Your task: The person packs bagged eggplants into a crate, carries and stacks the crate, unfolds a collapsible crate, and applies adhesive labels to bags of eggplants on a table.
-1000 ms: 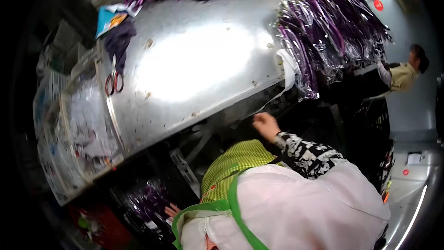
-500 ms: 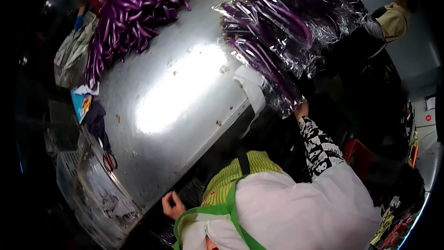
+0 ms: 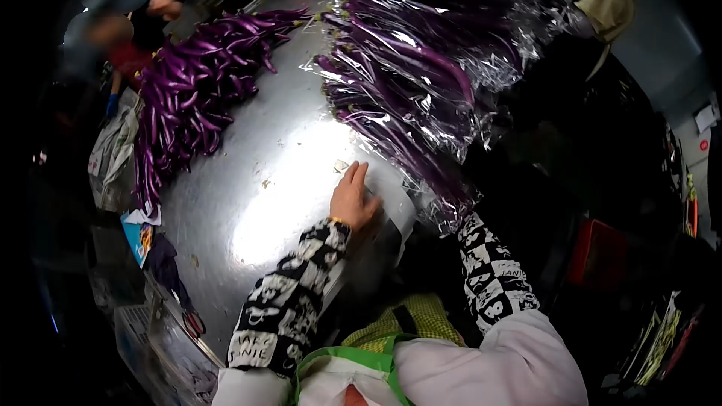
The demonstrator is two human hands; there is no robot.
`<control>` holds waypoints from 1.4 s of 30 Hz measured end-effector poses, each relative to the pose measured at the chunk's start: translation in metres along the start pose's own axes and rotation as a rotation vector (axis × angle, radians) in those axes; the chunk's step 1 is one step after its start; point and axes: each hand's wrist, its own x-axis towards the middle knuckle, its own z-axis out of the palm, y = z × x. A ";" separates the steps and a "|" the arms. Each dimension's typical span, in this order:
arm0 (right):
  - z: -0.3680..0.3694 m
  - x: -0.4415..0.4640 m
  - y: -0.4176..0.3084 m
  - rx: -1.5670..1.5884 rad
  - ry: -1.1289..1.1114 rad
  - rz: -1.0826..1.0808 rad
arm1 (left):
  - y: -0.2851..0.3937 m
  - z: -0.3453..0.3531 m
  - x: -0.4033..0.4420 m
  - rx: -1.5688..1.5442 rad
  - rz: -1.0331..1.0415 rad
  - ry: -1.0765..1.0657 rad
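My left hand [image 3: 353,199] is over the near edge of the metal table [image 3: 226,203], fingers stretched out and thumb apart, holding nothing. It is just left of the nearest plastic bag of long purple eggplants [image 3: 406,152]. My right sleeve [image 3: 496,274] reaches up to the lower end of that bag. The right hand itself is hidden behind or under the plastic, so its grip does not show. More bagged eggplants [image 3: 444,60] are stacked beyond it, their stem ends toward the table's middle.
A pile of loose eggplants [image 3: 192,90] covers the table's far left. Scissors [image 3: 194,323] and a dark cloth [image 3: 167,274] lie at the left edge, by a plastic crate [image 3: 135,323]. Co-workers stand at the far left, far side and right. A red crate [image 3: 598,252] is at right.
My left hand has come up from beside my body to the table edge, its curled fingers now stretched out. My right hand has gone out of sight behind the bag. The view has shifted.
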 end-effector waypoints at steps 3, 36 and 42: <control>0.005 -0.054 -0.012 0.172 -0.166 0.026 | -0.002 0.010 0.012 0.276 0.065 -0.097; 0.033 -0.098 -0.113 0.071 -0.168 0.020 | -0.023 0.006 -0.034 0.051 0.129 -0.027; -0.005 -0.168 -0.211 0.283 -0.185 0.115 | -0.007 -0.023 -0.064 -0.007 0.200 -0.001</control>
